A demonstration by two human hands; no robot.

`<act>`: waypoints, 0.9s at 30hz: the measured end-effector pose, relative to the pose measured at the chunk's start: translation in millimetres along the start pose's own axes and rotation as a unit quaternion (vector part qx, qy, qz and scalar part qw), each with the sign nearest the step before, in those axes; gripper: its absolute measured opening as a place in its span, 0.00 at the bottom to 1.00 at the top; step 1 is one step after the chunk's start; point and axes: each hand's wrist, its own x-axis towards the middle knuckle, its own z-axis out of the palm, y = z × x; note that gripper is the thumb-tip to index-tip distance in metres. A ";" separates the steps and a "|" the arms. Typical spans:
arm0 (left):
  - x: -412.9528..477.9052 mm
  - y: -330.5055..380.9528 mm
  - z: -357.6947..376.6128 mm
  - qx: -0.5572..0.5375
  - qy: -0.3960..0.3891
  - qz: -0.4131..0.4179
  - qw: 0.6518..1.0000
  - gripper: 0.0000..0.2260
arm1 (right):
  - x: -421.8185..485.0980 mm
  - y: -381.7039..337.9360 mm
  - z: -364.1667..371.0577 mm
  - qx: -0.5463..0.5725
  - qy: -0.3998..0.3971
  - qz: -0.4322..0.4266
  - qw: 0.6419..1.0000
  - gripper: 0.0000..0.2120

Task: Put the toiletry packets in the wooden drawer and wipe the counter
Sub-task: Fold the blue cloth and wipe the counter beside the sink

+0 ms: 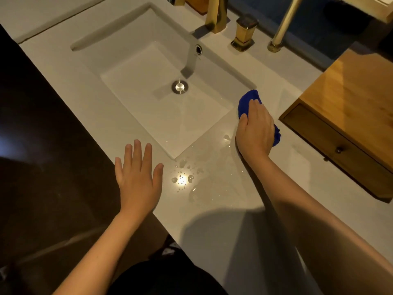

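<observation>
My right hand (255,126) presses a blue cloth (246,101) flat on the white counter (287,177), just right of the sink's near corner. My left hand (137,179) hovers open, fingers spread, over the counter's front edge left of a patch of water drops (187,177). The wooden drawer box (350,124) stands at the right with its drawer (331,141) shut, a small dark knob on its front. No toiletry packets are in sight.
A white rectangular sink (148,81) with a metal drain (179,87) fills the middle. Gold tap fittings (244,33) and a gold pole (285,24) stand behind it. The dark floor lies to the left of the counter edge.
</observation>
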 end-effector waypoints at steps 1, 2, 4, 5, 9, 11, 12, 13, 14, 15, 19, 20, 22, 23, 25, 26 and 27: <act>-1.8 -0.7 -0.1 -0.006 0.001 -0.004 1.000 0.30 | -1.8 -0.4 0.0 0.005 -0.010 -0.022 1.000 0.19; 0.1 1.0 0.4 -0.010 -0.001 -0.002 1.000 0.30 | -1.4 2.6 -1.2 0.008 -0.020 -0.036 0.999 0.18; 3.9 3.3 1.0 -0.015 -0.002 0.004 1.000 0.30 | -2.4 11.8 -4.3 0.024 -0.043 -0.066 0.997 0.18; 6.1 4.2 1.1 -0.014 -0.002 0.007 1.000 0.30 | -3.9 16.7 -6.9 0.035 -0.054 -0.082 0.995 0.18; 7.0 4.0 1.1 -0.013 0.004 0.009 1.000 0.30 | -11.3 24.7 -14.7 0.039 -0.087 -0.140 0.986 0.19; 6.6 4.1 1.5 -0.013 0.002 0.009 1.000 0.30 | -14.7 22.7 -16.1 0.029 -0.095 -0.154 0.983 0.19; 6.8 4.2 1.9 -0.015 0.003 0.009 1.000 0.30 | -17.3 21.4 -16.6 0.025 -0.099 -0.163 0.981 0.19; 6.8 4.1 2.1 -0.018 0.004 0.010 1.000 0.30 | -20.8 20.5 -16.7 0.023 -0.104 -0.172 0.979 0.19; 6.9 3.9 2.2 -0.019 0.005 0.010 1.000 0.30 | -24.7 19.3 -17.1 0.026 -0.109 -0.183 0.977 0.20; 7.1 3.9 2.4 -0.017 0.007 0.011 1.000 0.30 | -28.7 18.4 -17.5 0.031 -0.117 -0.192 0.974 0.20; 7.0 3.7 3.2 -0.013 0.007 0.011 1.000 0.29 | -40.6 14.3 -20.1 0.042 -0.152 -0.228 0.961 0.22; 7.2 3.4 3.6 -0.012 0.007 0.011 1.000 0.29 | -42.0 13.8 -20.6 0.048 -0.160 -0.237 0.957 0.22; 6.7 3.1 3.9 -0.012 0.007 0.011 1.000 0.29 | -43.6 13.9 -22.2 0.064 -0.177 -0.249 0.950 0.21; 6.8 2.9 4.3 -0.012 0.008 0.011 1.000 0.29 | -43.4 14.0 -22.8 0.069 -0.184 -0.253 0.947 0.21; 6.6 2.9 3.9 -0.014 0.011 0.012 1.000 0.28 | -43.5 13.8 -23.1 0.071 -0.191 -0.260 0.944 0.21; 6.3 2.6 4.0 -0.015 0.012 0.012 1.000 0.28 | -44.1 13.0 -22.9 0.070 -0.192 -0.264 0.943 0.21; 6.4 2.7 3.7 -0.016 0.013 0.011 1.000 0.28 | -44.5 11.8 -22.5 0.067 -0.192 -0.267 0.942 0.21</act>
